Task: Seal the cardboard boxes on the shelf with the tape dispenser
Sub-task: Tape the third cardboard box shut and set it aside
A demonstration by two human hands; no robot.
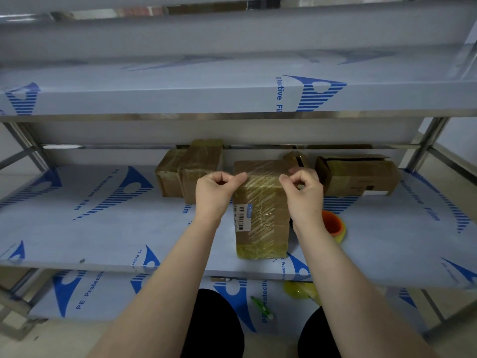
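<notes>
Our left hand (214, 192) and right hand (304, 195) each pinch clear tape (263, 180) stretched between them over a brown cardboard box (260, 228); an orange tape roll (331, 223) lies beside our right wrist.

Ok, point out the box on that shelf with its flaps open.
The box at the far right: its top flaps stand apart over a dark gap. The front box and the left boxes are closed and covered in tape.

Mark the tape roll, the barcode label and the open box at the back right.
tape roll (331, 224), head view, orange inner core.
barcode label (242, 218), head view, its middle.
open box (361, 180), head view, front face.
</notes>
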